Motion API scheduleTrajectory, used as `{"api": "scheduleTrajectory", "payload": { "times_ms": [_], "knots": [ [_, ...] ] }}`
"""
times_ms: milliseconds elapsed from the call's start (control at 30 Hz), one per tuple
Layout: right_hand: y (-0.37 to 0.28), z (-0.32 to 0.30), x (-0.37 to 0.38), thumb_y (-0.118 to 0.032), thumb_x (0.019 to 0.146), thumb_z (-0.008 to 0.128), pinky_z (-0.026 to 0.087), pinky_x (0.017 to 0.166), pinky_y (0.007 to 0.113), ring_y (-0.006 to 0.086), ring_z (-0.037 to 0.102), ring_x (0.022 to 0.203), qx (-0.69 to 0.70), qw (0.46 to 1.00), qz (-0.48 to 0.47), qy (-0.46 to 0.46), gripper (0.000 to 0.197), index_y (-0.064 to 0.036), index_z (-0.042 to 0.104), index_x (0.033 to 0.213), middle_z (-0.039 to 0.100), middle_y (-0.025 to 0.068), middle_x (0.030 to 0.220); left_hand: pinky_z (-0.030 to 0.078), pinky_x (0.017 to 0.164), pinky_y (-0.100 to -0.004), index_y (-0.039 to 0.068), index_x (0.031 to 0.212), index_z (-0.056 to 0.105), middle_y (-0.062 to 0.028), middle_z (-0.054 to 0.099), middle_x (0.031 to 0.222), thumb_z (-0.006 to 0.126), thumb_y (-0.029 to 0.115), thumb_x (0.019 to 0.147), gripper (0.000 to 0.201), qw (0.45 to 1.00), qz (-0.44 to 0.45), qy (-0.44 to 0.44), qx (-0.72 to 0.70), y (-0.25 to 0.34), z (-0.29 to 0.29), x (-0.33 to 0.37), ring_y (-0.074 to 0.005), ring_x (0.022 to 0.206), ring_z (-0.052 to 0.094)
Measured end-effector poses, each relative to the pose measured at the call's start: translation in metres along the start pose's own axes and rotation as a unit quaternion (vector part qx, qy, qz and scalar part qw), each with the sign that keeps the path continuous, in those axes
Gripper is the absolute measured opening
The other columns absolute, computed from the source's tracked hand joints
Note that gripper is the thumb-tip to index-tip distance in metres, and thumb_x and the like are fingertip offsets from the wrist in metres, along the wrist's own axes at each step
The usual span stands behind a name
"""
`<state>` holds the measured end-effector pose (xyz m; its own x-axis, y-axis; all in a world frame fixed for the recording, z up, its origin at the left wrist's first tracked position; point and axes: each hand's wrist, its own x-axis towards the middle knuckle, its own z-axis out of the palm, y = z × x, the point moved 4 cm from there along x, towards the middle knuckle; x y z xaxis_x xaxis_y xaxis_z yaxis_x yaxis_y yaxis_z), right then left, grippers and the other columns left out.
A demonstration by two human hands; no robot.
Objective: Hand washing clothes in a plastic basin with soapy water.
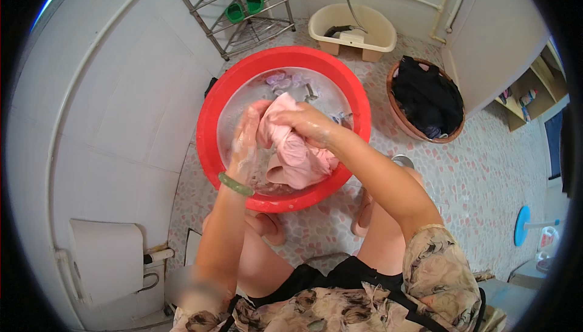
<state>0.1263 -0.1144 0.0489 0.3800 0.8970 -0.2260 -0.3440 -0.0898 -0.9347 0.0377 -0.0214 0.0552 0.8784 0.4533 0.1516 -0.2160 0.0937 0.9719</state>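
Note:
A wet pink garment (294, 157) is bunched between my two hands above a large red basin (209, 113). My left hand (246, 133), wet and sudsy, grips its left side; some of the fingers are hidden behind the fabric. From the right, my right hand (306, 124) is closed over the garment's upper part. The lower folds of the pink cloth hang into the cloudy water near the basin's front. Purple patterned cloth (280, 81) lies in the water toward the far side. A green bangle (235, 184) circles my left wrist.
Black clothes (428, 98) fill a brown basket (398, 110) on the right. Behind the red basin are a cream tub (376, 25) with a shower hose and a metal corner rack (200, 16) with green containers. My slippered feet flank the basin on the tiled floor (319, 226).

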Motion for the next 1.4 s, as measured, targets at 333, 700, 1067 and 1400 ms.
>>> {"api": "scheduleTrajectory", "payload": {
  "times_ms": [333, 700, 1067, 1400],
  "knots": [
    [-0.055, -0.048, -0.011, -0.015, 0.077, 0.056, 0.048, 0.069, 0.031, 0.0174, 0.056, 0.079, 0.141, 0.977, -0.107, 0.115, 0.021, -0.002, 0.053, 0.093, 0.057, 0.0071, 0.087, 0.042, 0.081, -0.0285, 0.004, 0.117, 0.041, -0.006, 0.051, 0.107, 0.056, 0.017, 0.079, 0.042, 0.939, -0.246, -0.13, -0.2, -0.001, 0.033, -0.03, -0.0141, 0.095, 0.051],
    [0.004, 0.03, -0.025, -0.005, 0.072, 0.056, 0.044, 0.076, 0.029, 0.0168, 0.052, 0.09, -0.221, 0.951, -0.203, -0.073, 0.052, -0.0005, 0.035, 0.119, 0.051, 0.0106, 0.103, 0.042, 0.057, -0.0212, 0.006, 0.089, 0.053, -0.0017, 0.054, 0.077, 0.054, 0.019, 0.081, 0.015, 0.955, -0.171, 0.054, -0.235, -0.036, 0.005, -0.026, -0.0093, 0.065, 0.052],
    [-0.026, -0.088, -0.009, -0.027, 0.078, 0.057, 0.047, 0.064, 0.027, 0.0129, 0.055, 0.07, 0.253, 0.955, -0.101, 0.119, 0.017, -0.0103, 0.055, 0.079, 0.057, 0.0014, 0.075, 0.043, 0.057, -0.0246, 0.004, 0.092, 0.055, -0.0045, 0.056, 0.071, 0.056, 0.033, 0.079, 0.032, 0.944, -0.215, -0.233, 0.096, -0.105, 0.049, -0.062, -0.0114, 0.067, 0.053],
    [-0.032, -0.018, -0.026, -0.001, 0.057, 0.052, 0.041, 0.067, 0.032, 0.0242, 0.05, 0.078, -0.453, 0.763, -0.43, 0.166, 0.012, -0.0017, 0.047, 0.068, 0.05, 0.0124, 0.078, 0.048, 0.07, -0.0274, -0.001, 0.095, 0.053, -0.0088, 0.059, 0.085, 0.048, 0.044, 0.081, 0.047, 0.802, -0.342, 0.052, -0.487, -0.059, 0.015, -0.05, -0.017, 0.077, 0.057]
  ]
}}
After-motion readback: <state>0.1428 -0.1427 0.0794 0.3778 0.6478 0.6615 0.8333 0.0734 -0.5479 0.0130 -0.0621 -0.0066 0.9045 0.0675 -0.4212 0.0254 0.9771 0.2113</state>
